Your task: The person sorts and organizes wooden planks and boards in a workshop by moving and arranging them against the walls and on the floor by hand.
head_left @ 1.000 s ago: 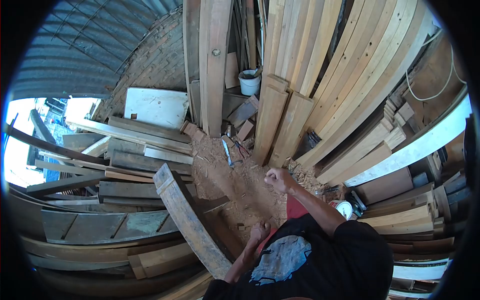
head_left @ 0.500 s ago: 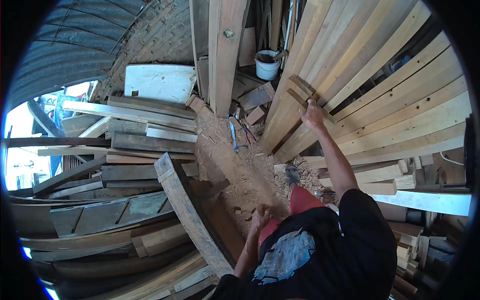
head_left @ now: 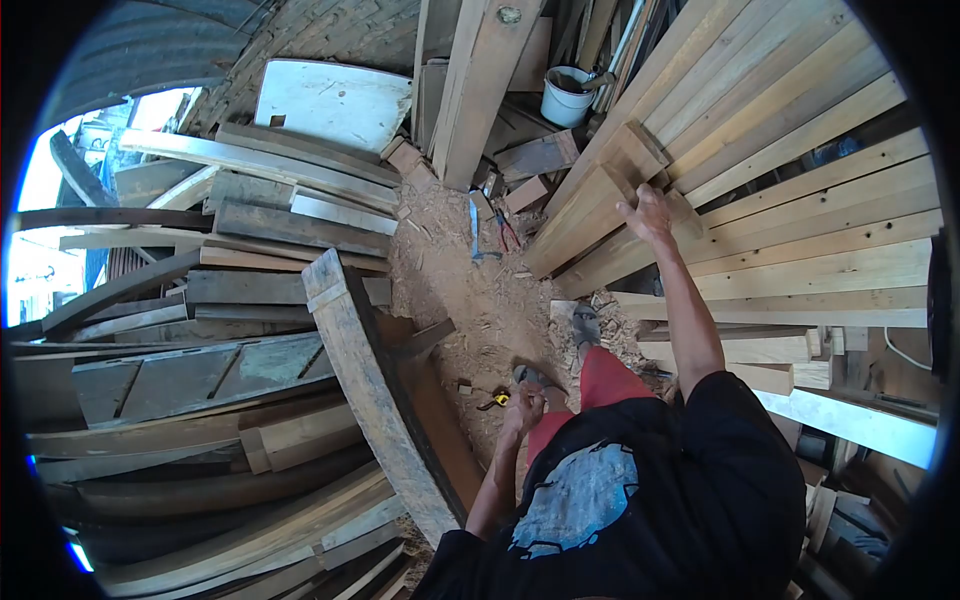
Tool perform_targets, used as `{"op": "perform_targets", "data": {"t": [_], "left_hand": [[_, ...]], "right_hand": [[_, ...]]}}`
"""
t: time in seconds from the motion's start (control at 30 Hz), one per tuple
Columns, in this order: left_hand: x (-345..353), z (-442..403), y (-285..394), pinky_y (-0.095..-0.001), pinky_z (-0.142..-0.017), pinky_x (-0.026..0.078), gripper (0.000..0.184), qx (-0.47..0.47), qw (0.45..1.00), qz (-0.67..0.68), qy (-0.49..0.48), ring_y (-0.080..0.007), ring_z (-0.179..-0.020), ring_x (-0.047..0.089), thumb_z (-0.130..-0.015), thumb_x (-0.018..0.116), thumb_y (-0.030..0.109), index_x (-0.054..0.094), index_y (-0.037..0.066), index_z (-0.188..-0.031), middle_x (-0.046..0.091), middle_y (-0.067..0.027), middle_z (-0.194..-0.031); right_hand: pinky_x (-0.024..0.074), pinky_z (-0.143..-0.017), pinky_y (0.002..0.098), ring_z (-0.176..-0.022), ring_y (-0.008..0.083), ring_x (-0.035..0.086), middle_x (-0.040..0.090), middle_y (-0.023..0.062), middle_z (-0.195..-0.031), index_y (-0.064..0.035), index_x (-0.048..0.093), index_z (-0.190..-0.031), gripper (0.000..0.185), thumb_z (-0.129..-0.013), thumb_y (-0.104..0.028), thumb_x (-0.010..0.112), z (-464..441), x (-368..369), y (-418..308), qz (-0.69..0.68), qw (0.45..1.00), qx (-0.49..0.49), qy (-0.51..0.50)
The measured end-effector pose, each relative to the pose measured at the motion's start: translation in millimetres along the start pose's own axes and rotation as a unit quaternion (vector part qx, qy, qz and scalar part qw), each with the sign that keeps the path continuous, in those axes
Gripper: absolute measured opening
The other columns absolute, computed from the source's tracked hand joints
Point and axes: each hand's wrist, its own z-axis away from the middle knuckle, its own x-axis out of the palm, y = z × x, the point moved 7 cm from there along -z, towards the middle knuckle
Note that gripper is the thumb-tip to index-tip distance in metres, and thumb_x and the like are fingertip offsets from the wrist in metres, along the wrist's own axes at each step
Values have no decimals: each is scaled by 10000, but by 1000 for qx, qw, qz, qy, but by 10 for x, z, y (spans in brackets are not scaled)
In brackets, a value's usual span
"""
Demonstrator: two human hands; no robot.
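My right hand [head_left: 648, 215] reaches forward to the top end of a short, thick wooden board [head_left: 610, 258], one of a pair leaning against the long planks. Its thumb sticks out to the left and its fingers curl at the board's end, partly hidden. Low in front of my body, my left hand [head_left: 523, 410] is closed; what it holds, if anything, is hidden. Just left of it shows a small yellow and black tool [head_left: 498, 400]; contact with the hand cannot be made out. A handsaw [head_left: 475, 232] and red-handled pliers [head_left: 508, 232] lie on the shavings.
Long planks [head_left: 800, 180] lean at the right. Stacked boards [head_left: 270, 225] fill the left, beside a weathered beam [head_left: 375, 390]. A white bucket [head_left: 567, 100] and an upright post [head_left: 485, 90] stand ahead. My sandalled feet [head_left: 586, 325] are on the shavings-covered floor.
My right hand rose from near my body to the leaning boards, where it remains. The view has shifted, and the yellow and black tool now shows beside my left hand.
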Motion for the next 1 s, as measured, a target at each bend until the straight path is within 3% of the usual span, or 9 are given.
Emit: {"op": "perform_targets", "data": {"t": [0.1, 0.17, 0.2, 0.37, 0.5, 0.53, 0.6, 0.9, 1.0], "left_hand": [[62, 51, -89, -416, -920, 546, 359, -12, 998, 55, -17, -331, -1066, 687, -952, 618, 215, 588, -8, -1231, 684, -221, -1145], [230, 1, -387, -417, -957, 529, 471, -22, 985, 167, -39, -320, -1148, 653, -953, 663, 244, 533, -1, -1335, 654, -215, -1238], [181, 49, -368, -422, -971, 519, 536, -15, 972, 233, -20, -321, -1188, 623, -950, 682, 266, 489, 5, -1376, 624, -204, -1287], [-271, 269, -97, -425, -1012, 488, 790, -6, 817, 575, 43, -313, -1309, 515, -928, 753, 326, 311, 33, -1514, 491, -154, -1464], [-207, 490, -509, -426, -954, 534, 620, -109, 728, 673, 76, -246, -1181, 600, -929, 754, 300, 448, 100, -1431, 608, -106, -1298], [-51, 622, -787, -457, -911, 556, 502, -190, 648, 729, 114, -265, -1117, 642, -921, 745, 245, 517, 117, -1349, 648, -85, -1218], [138, 756, -1145, -473, -896, 561, 460, -224, 596, 764, 107, -280, -1093, 655, -906, 738, 207, 541, 111, -1310, 657, -85, -1207], [976, 1087, -1777, -497, -866, 568, 442, -275, 538, 791, 99, -278, -1067, 646, -846, 752, 104, 559, 132, -1243, 657, -71, -1154], [1070, 1165, -1815, -493, -865, 594, 420, -287, 530, 789, 116, -297, -1062, 652, -840, 740, 90, 548, 105, -1214, 634, -93, -1164]], "right_hand": [[519, -837, 502, -936, 443, 643, 636, 271, -974, -2, 545, -1110, 528, -774, -347, 762, 633, 306, -392, -100, 983, -147, 42], [523, -832, 518, -1002, 413, 646, 634, 265, -973, 16, 507, -1069, 521, -782, -347, 748, 1264, 411, -845, -118, 985, -86, -97], [528, -804, 522, -987, 412, 645, 620, 256, -950, 5, 485, -1065, 524, -775, -341, 750, 1592, 584, -969, -113, 983, -111, -94], [534, -737, 551, -983, 454, 629, 531, 253, -1090, -2, 447, -1153, 587, -722, -225, 777, 3136, 1217, -1498, -18, 961, -176, -214], [505, -855, 526, -1006, 418, 606, 524, 201, -1126, -55, 486, -1174, 573, -706, -183, 790, 3877, 1729, -1514, -71, 917, -243, -308], [500, -867, 522, -1016, 423, 601, 509, 200, -1141, -59, 495, -1174, 572, -701, -174, 796, 3971, 1832, -1558, -83, 897, -284, -327], [503, -875, 512, -1046, 430, 585, 502, 191, -1154, -78, 526, -1175, 566, -701, -190, 814, 4153, 1922, -1548, -86, 866, -348, -348], [477, -958, 508, -1149, 413, 575, 587, 217, -1174, -59, 569, -1188, 421, -860, -265, 733, 4222, 2055, -508, -18, 870, -117, -478], [467, -986, 509, -1185, 407, 567, 608, 221, -1185, -62, 597, -1173, 376, -900, -307, 680, 4070, 1920, -44, 139, 874, -83, -458]]}}
